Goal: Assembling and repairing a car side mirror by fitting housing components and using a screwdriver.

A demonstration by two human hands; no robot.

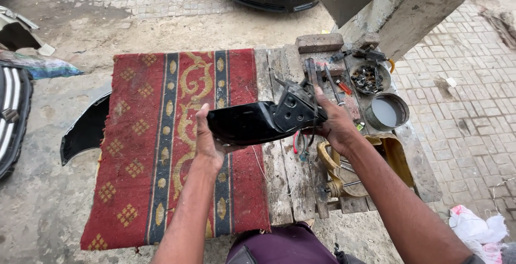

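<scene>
Workpiece: black car side mirror housing, held in the air above the wooden workbench, beside the red patterned rug.
Left hand: closed around the housing's outer end.
Right hand: fingers wrapped on the mounting bracket.
Progress: mirror off the car; bracket attached, no tool applied.
Nearby: tin of grey liquid, bowl of small parts.

Glossy black plastic mirror housing; woven cloth rug; rough, probably wooden bench.
</scene>
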